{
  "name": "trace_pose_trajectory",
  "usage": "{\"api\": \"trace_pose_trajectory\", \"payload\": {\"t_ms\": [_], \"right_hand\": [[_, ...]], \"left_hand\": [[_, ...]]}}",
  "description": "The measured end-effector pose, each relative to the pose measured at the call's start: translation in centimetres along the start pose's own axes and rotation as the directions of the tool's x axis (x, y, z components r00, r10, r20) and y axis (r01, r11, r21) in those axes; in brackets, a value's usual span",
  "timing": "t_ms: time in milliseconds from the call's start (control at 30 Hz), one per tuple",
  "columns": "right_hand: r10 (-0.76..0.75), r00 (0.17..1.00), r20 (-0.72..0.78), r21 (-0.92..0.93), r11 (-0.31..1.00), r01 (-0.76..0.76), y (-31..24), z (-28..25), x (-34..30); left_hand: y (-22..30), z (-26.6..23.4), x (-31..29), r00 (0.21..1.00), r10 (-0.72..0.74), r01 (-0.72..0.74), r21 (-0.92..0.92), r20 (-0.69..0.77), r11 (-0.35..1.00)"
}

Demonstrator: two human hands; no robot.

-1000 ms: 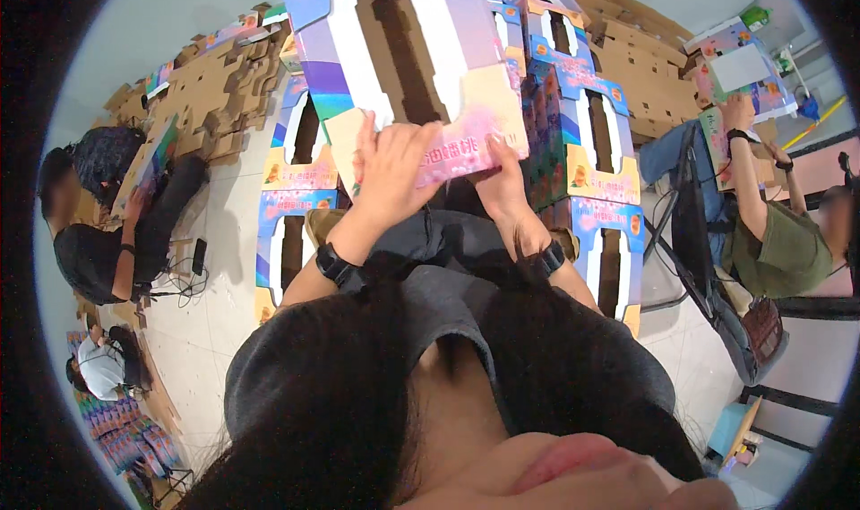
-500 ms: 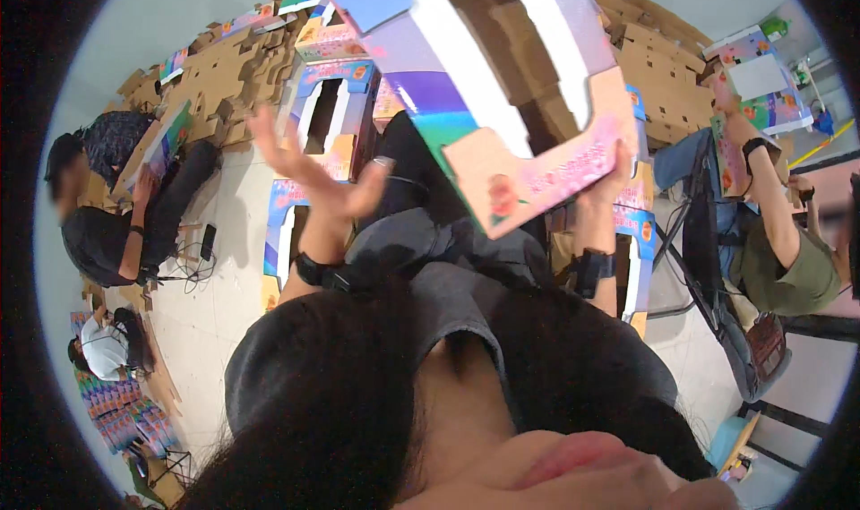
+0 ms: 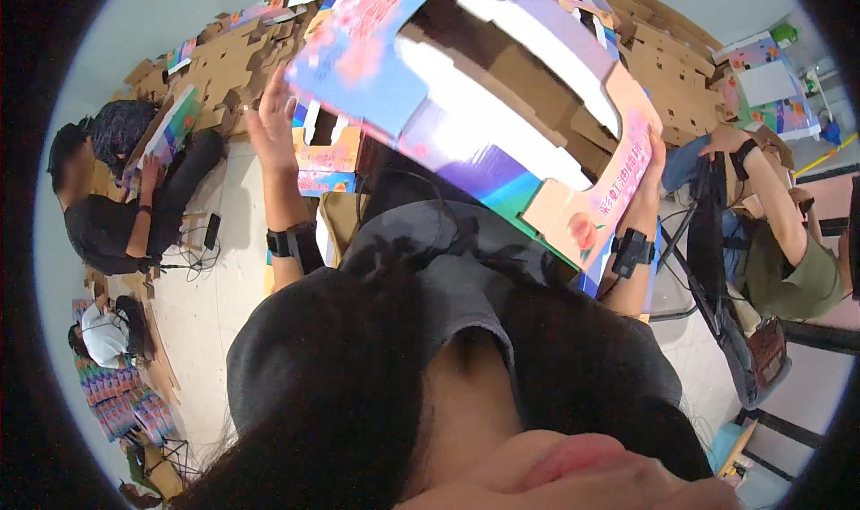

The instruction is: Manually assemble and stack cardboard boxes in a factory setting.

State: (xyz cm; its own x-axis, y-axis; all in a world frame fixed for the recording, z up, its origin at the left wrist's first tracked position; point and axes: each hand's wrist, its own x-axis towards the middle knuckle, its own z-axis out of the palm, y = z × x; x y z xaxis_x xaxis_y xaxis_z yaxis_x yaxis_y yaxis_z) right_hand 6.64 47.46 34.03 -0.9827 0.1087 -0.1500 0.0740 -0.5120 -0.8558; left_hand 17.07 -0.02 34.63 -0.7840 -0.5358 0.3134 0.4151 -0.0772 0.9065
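Note:
A printed cardboard carton (image 3: 466,138), blue, purple and peach with flowers and a long cut-out window, is held up tilted in front of my chest. Brown inner card shows through its opening. My right hand (image 3: 657,161) grips the carton's right end, its fingers partly hidden behind the peach panel. Beside the carton's left corner, my left hand (image 3: 271,125) is raised with its fingers stretched and apart. It is close to that corner; whether it touches cannot be made out. Each wrist wears a black band.
Below stand more printed cartons (image 3: 327,156). Flattened brown cardboard (image 3: 224,67) is piled at the far left, with more (image 3: 667,85) at far right. One person (image 3: 107,228) sits at left with a carton; another (image 3: 788,250) is at right by a black folding chair (image 3: 712,268).
The carton has come lower and nearer, turning so its left end swings toward my left hand. My left hand has risen to the carton's left corner. My right hand keeps its grip.

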Motion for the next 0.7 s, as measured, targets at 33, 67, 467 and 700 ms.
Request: {"api": "trace_pose_trajectory", "payload": {"t_ms": [33, 67, 467, 700], "right_hand": [[0.07, 0.997, 0.033, -0.035, 0.997, -0.069, 0.0, 0.0, 0.3], [0.074, 0.997, 0.036, -0.037, 0.997, -0.073, -0.2, 0.9, -0.1], [0.402, 0.867, 0.296, -0.413, 0.872, -0.263, 5.0, 0.7, 6.8], [0.026, 0.96, 0.28, -0.91, 0.327, 0.257, 1.9, 0.9, 5.8]], "left_hand": [[0.8, -0.9, 0.1, 0.986, -0.039, 0.05, -0.065, 0.163, 0.997], [1.5, -1.3, -0.3, 0.987, -0.041, 0.051, -0.064, 0.158, 0.997], [1.6, 0.4, -4.9, 0.746, -0.523, 0.288, 0.509, 0.411, 0.811], [1.5, 0.8, -3.7, 0.759, -0.491, 0.183, 0.583, 0.429, 0.792]]}}
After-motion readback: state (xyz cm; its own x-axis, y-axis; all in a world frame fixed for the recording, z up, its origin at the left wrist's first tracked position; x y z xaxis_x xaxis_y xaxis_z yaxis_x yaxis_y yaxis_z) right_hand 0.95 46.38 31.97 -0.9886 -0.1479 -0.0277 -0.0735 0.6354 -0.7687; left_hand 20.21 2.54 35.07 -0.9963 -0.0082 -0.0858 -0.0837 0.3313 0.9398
